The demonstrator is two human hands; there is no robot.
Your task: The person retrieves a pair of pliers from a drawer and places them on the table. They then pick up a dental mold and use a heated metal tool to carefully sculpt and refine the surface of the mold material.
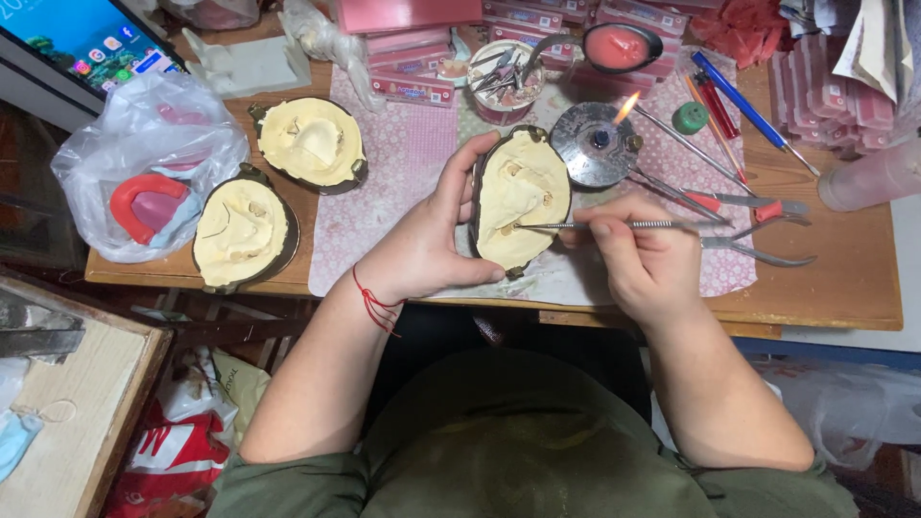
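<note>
We are pinching a thin metal instrument (pixel 576 225) in the grip of our right hand (pixel 641 259), thumb and fingers pressed together on its shaft, and we are laying its tip on the pale plaster inside an oval flask half (pixel 523 197). Our left hand (pixel 427 240) is cupping that flask half from its left side, the thumb curling under the lower edge and the fingers wrapping over the upper rim, so it is sitting tilted just above the near edge of the desk (pixel 844 278), on the pink patterned cloth (pixel 403 163). Just beside the flask, to its upper right, a small round metal burner (pixel 597 144) is burning with a short flame. Pliers (pixel 758 251) and other slim tools are lying to the right of our hand. Farther left on the desk, two more plaster-filled flask halves (pixel 309 144) (pixel 245 233) are resting near a clear plastic bag (pixel 144 163) that is holding a red piece. A cup of instruments (pixel 501 82) is standing behind the burner.
</note>
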